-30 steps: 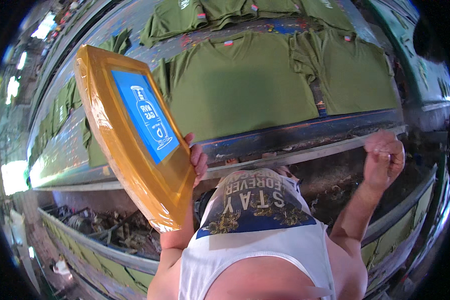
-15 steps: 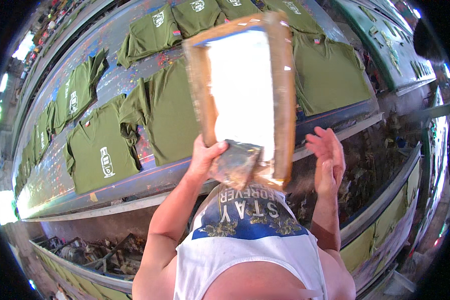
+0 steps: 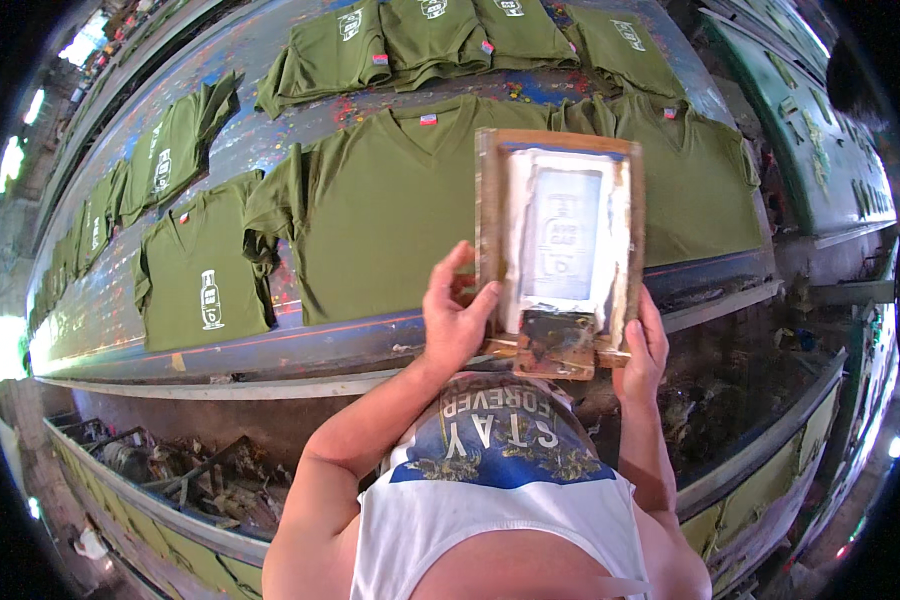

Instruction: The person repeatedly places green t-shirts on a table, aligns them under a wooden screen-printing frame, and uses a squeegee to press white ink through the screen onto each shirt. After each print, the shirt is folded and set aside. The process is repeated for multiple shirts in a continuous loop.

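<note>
A wooden-framed printing screen (image 3: 488, 215) with a white-edged mesh, showing a faint bottle-shaped design, is tilted up in front of my chest. My right hand (image 3: 642, 350) grips its lower right side, the thumb on the near face and the fingers behind. Beside the lower left edge, my left hand (image 3: 455, 318) has thumb and fingers apart; its thumb tip is at or very near the wood. A dark, stained squeegee-like block (image 3: 558, 345) rests at the bottom of the frame. Just beyond, a plain olive T-shirt (image 3: 380, 200) lies flat, partly hidden by the screen.
The long paint-spotted table (image 3: 370, 333) runs across in front of me. An olive T-shirt with a white bottle print (image 3: 207, 270) lies to the left; several more printed shirts line the far side. Another table (image 3: 820, 130) stands at the right, and a cluttered trough (image 3: 200, 480) lies below left.
The screen has moved right and turned so its mesh design shows. My right hand, free before, has taken hold of its right side. My left hand has loosened from the squeegee-like block.
</note>
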Action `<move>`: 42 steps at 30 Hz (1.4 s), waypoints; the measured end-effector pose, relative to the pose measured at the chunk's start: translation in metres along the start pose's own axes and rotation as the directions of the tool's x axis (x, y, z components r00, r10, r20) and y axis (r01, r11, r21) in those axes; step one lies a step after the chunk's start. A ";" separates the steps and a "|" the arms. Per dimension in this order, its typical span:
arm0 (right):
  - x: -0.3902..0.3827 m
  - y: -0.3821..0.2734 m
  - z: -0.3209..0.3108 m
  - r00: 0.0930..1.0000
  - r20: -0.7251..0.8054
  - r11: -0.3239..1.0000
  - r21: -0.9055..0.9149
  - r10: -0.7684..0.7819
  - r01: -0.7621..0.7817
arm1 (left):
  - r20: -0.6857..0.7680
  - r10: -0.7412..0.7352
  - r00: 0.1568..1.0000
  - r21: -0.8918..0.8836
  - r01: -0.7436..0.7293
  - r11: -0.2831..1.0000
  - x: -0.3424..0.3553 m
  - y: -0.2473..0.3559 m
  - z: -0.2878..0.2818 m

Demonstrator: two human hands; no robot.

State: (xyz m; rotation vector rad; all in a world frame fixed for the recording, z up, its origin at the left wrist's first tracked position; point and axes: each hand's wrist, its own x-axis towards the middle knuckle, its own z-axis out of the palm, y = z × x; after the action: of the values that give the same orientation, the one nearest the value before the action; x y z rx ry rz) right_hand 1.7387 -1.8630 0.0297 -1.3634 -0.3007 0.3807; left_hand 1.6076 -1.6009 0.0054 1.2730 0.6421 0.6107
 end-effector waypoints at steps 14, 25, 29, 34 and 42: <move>0.072 0.060 0.051 0.963 0.269 0.942 -0.320 -0.011 0.100 | -0.151 0.298 0.943 0.276 -0.249 0.928 0.047 -0.023 -0.064; 0.080 0.069 0.057 0.971 0.240 0.910 -0.399 -0.017 0.115 | -0.140 0.316 0.938 0.241 -0.278 0.930 0.059 -0.040 -0.067; 0.079 0.067 0.061 0.972 0.229 0.885 -0.442 -0.046 0.146 | -0.143 0.346 0.927 0.242 -0.306 0.921 0.057 -0.039 -0.066; 0.078 0.067 0.062 0.972 0.225 0.876 -0.456 -0.059 0.159 | -0.164 0.299 0.940 0.208 -0.264 0.942 0.056 -0.040 -0.067; 0.077 0.063 0.069 0.986 0.166 0.902 -0.425 0.002 0.070 | -0.170 0.319 0.932 0.251 -0.272 0.929 0.056 -0.042 -0.068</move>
State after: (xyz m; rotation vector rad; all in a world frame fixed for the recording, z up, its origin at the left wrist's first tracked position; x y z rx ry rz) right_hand 1.7737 -1.7583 -0.0202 -1.7621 -0.5698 0.4126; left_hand 1.5987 -1.5230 -0.0527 1.5466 0.7111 0.9535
